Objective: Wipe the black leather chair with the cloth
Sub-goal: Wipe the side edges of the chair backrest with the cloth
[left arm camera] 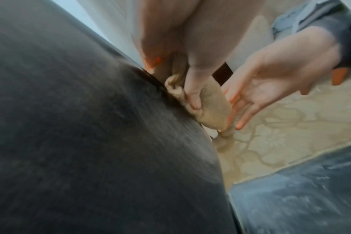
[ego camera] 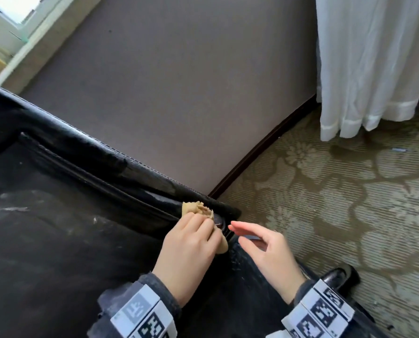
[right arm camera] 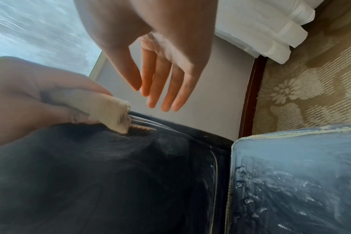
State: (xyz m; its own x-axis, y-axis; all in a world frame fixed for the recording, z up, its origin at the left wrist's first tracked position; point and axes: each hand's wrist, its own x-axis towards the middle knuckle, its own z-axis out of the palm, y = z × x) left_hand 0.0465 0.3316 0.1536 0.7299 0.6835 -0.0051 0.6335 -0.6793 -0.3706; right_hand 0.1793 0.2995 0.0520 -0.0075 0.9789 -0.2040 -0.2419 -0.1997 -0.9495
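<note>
The black leather chair (ego camera: 57,228) fills the lower left of the head view, its surface dusty and scuffed. My left hand (ego camera: 191,242) grips a bunched tan cloth (ego camera: 198,208) and presses it against the chair's front right corner, by the armrest seam. The cloth (left arm camera: 210,107) shows under my thumb in the left wrist view, and the cloth (right arm camera: 110,110) sticks out of my fist in the right wrist view. My right hand (ego camera: 264,245) hovers just right of it, fingers straight and holding nothing; the fingers (right arm camera: 162,85) hang above the chair's edge (right arm camera: 170,129).
A grey wall (ego camera: 179,81) with a dark skirting board stands behind the chair. White curtains (ego camera: 369,64) hang at the upper right over a floral-patterned carpet (ego camera: 337,191). A second dusty black leather piece (right arm camera: 301,182) sits close on the right. A window (ego camera: 6,15) is upper left.
</note>
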